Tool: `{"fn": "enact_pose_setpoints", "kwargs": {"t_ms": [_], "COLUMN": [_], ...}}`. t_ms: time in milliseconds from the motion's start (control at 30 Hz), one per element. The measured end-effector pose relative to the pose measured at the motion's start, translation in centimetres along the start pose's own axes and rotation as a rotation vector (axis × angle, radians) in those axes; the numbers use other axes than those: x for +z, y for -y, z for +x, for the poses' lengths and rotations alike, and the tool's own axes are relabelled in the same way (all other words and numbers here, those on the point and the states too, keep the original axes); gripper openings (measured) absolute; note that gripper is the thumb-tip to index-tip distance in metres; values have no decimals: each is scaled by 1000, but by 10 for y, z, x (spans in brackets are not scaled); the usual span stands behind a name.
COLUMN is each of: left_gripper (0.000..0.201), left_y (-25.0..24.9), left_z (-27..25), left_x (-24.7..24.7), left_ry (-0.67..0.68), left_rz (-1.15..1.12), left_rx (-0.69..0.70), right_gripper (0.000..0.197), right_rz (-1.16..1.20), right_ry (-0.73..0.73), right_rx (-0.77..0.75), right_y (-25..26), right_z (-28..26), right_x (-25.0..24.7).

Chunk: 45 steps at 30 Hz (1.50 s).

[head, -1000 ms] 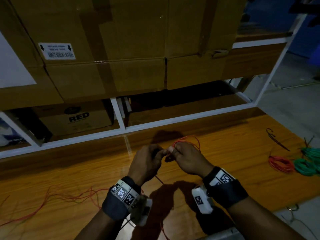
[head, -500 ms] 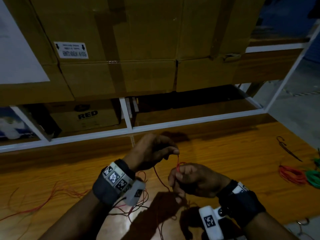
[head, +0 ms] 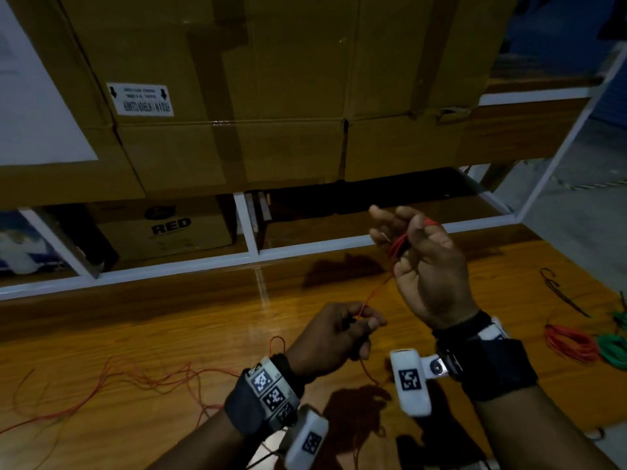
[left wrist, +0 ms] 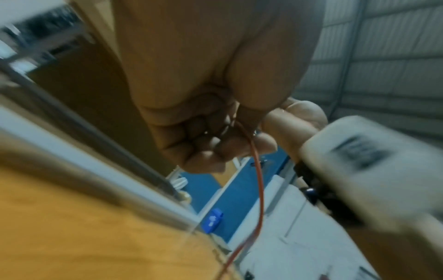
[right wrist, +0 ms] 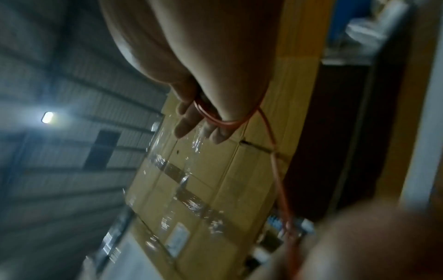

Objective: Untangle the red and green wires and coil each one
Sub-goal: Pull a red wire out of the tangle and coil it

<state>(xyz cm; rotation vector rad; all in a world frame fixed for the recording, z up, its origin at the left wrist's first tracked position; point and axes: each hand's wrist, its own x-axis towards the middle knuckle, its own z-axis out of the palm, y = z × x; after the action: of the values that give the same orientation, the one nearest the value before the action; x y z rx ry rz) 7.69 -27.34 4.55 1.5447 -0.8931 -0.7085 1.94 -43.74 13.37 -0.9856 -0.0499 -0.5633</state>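
Right hand [head: 425, 262] risen above wooden table [head: 135, 334]; room dim, apparently warehouse.

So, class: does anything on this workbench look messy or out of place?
Yes: loose red wire sprawls uncoiled across the table's left side, while neat red and green coils lie at the right.

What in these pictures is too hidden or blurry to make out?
- Head view: how many turns of red wire circle the right hand; fingers cover them.
- Left wrist view: the left hand pinch point; curled fingers hide it.
- Head view: box label text; too small.
- Green coil; cut by the right edge.
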Motion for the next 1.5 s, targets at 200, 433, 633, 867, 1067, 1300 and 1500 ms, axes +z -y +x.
{"fn": "enact_pose_setpoints", "kwargs": {"t_ms": [200, 433, 633, 867, 1067, 1300, 1500], "left_gripper": [23, 26, 16, 18, 35, 24, 27], "left_y": [2, -31, -36, -37, -40, -6, 4], "left_z": [-15, -12, -11, 13, 22, 9, -5], "left_x": [-15, -48, -66, -49, -40, 24, 41], "left_ry": [28, -22, -1, 83, 123, -240, -62], "left_rz": [-9, 370, 79, -332, -340, -139, -322], "left_rx": [-116, 14, 60, 184, 204, 142, -58], "right_gripper": [31, 39, 66, 31, 32, 42, 32], "right_rz": [-1208, -1042, -368, -100, 467, 462, -207], "right_ry": [2, 455, 419, 792, 704, 239, -36], "right_rx": [-213, 411, 703, 818, 599, 307, 37], "right_y": [-35, -62, -51, -35, -20, 7, 7], "right_z": [-2, -41, -63, -69, -61, -29, -14], "right_x": [-46, -48, -39, -6, 9, -2, -18]}}
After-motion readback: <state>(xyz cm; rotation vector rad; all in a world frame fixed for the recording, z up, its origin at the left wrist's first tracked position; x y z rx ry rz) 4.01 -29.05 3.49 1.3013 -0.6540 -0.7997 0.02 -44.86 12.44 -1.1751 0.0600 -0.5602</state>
